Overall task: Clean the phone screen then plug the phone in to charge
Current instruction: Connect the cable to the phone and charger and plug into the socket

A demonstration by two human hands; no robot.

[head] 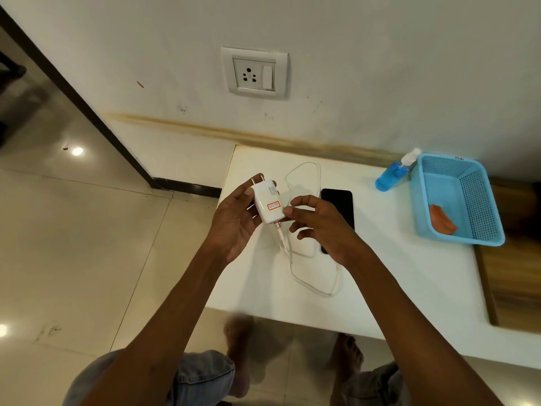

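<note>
Left hand (234, 221) holds the white charger (268, 202) up over the left end of the white table (409, 273), fingers wrapped behind the body and thumb on its near side, prongs pointing up toward the wall. Right hand (319, 221) sits just beside the charger's lower end with curled fingers; fingertip looks to touch the charger body near where the cable (304, 285) enters, but whether it actually pinches anything is hard to tell from this angle. Cable already seated in the charger, loops loosely across the table. Phone (338, 212) lies flat, dark screen up, partly hidden behind the right hand; the cable's other end is not visible, so can't say if the phone is connected.

Wall socket (248, 74) above the table, nothing plugged in, switch (267, 76) to its right. Blue spray bottle (393, 172) touches the blue basket (456, 200); orange cloth (442, 219) lies inside the basket, so cleaning is likely finished.

Step in hand: plugging the charger. To do it well: line the two prongs up with the socket's lower pair of holes, push straight in, leave slack so the cable doesn't drag the phone, then flip the switch.
</note>
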